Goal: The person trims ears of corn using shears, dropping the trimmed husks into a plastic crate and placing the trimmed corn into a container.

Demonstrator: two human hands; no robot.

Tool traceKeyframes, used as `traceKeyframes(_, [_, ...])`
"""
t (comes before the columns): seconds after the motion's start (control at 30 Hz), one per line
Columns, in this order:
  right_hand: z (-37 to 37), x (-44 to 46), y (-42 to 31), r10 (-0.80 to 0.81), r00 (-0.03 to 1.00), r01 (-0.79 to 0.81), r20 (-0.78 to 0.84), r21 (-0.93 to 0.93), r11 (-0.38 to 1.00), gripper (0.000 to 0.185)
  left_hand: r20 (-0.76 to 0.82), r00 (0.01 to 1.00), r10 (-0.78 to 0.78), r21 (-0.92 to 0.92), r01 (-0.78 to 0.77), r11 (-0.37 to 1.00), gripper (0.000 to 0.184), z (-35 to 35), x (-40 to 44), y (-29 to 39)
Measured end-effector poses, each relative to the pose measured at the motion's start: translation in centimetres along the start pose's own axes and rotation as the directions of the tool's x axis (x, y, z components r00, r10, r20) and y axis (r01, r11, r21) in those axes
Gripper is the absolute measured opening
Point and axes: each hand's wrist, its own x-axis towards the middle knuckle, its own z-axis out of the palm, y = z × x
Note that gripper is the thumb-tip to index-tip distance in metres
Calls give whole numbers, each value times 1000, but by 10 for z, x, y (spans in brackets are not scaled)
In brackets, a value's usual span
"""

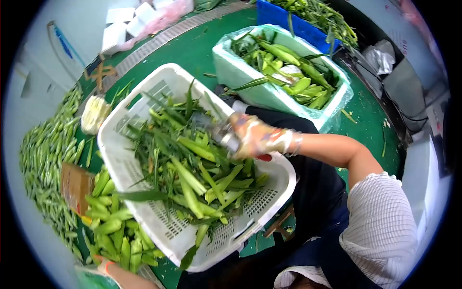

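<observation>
My right hand (255, 137), in a patterned glove, is closed round a metal tool (227, 137) with a bit of red at its end. Motion blurs the tool. Both are over a white slotted basket (117, 161) holding green husks, leaves and stalks (190, 180). At the lower left, my left hand (102, 264), with an orange band at the wrist, reaches to the edge of a pile of green cobs in husks (115, 231). Its fingers are mostly hidden, and whatever they may hold cannot be made out.
A plastic-lined foam box (264, 98) holds more green husks, with a blue crate (308, 31) of leaves behind it. At left lie a cardboard box (76, 188), a yellowish-white bundle (96, 114) and a long heap of green pods (45, 159). White boxes (120, 26) stand farther back.
</observation>
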Motion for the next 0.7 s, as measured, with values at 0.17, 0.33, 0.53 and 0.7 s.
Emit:
traceKeyframes(0.17, [-75, -2, 180, 621, 710, -561, -333, 265, 784, 60, 246, 952, -181, 133, 152, 979, 54, 73, -59, -1])
traceKeyframes(0.33, [-64, 11, 406, 839, 466, -870, -282, 29, 493, 43, 456, 845, -279, 736, -182, 652, 34, 111, -218, -26])
traceKeyframes(0.53, [-44, 10, 487, 911, 83, -794, -405, 525, 306, 42, 455, 624, -636, 891, -318, 324, 29, 69, -285, -16])
traceKeyframes(0.7, [-68, 21, 517, 943, 267, -768, -201, 546, 334, 45, 322, 741, -589, 933, -354, 65, 28, 43, -326, -16])
